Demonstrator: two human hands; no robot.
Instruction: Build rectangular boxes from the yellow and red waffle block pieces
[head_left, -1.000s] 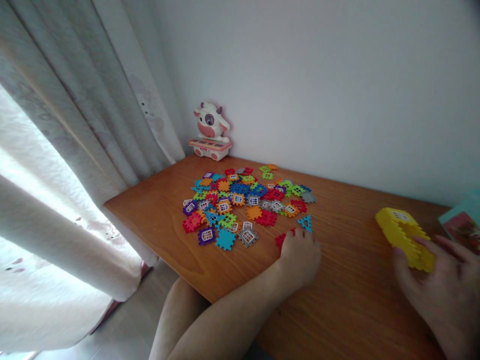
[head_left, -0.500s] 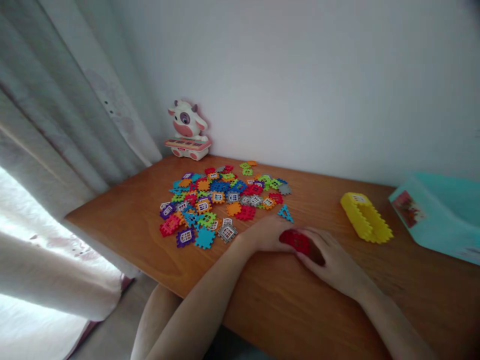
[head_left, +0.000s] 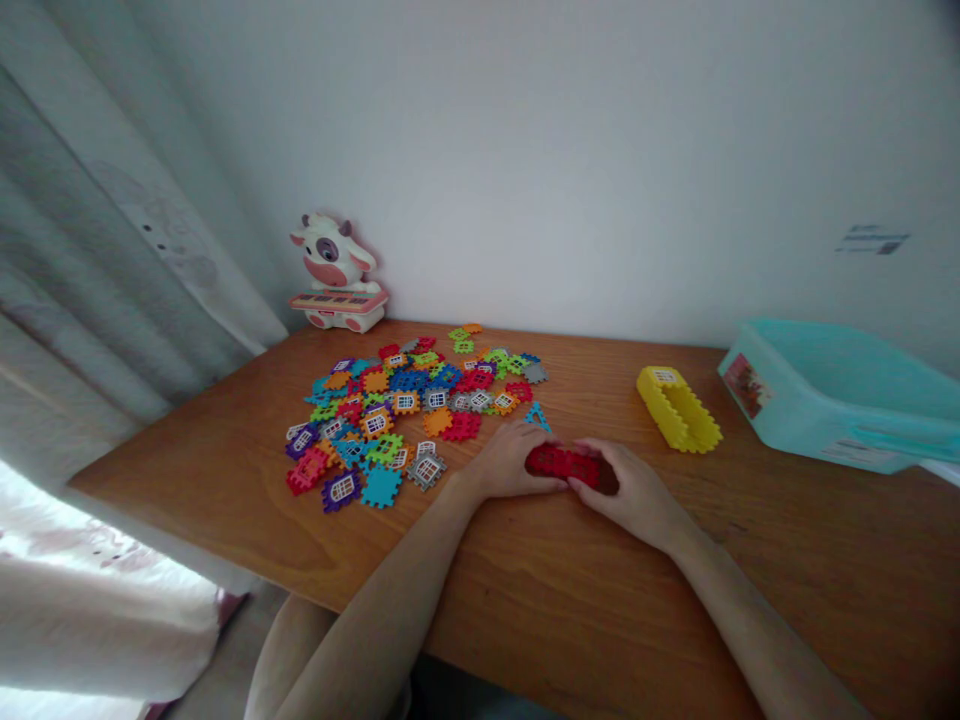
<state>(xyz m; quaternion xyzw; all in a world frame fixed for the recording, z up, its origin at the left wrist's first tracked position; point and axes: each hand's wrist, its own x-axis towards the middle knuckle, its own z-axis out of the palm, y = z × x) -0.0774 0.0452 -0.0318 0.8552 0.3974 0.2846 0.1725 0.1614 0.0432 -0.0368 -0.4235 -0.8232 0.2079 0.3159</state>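
Low over the table's front half, my left hand [head_left: 511, 463] and my right hand [head_left: 634, 492] meet around red building plates [head_left: 564, 464]. These look like two notched plates side by side, one in each hand. Thumbs press the near edge while fingers curl over the far edge; whether the plates are interlocked I cannot tell. Just behind my left hand lies a light blue triangle piece [head_left: 538, 417]. A pile of colourful notched plates [head_left: 409, 380], some with white window inserts, spreads to the left.
At the right stand a yellow assembled block structure [head_left: 679, 412] and a turquoise bin [head_left: 810, 430]. A cow toy with a keyboard [head_left: 337, 275] sits at the back left by the wall. Curtains [head_left: 97, 330] hang along the left side of the wooden table [head_left: 525, 590].
The view has turned to the right, so everything appears further left and more of the bin shows. Both hands stay closed on the red plates, of which more is now visible between them.
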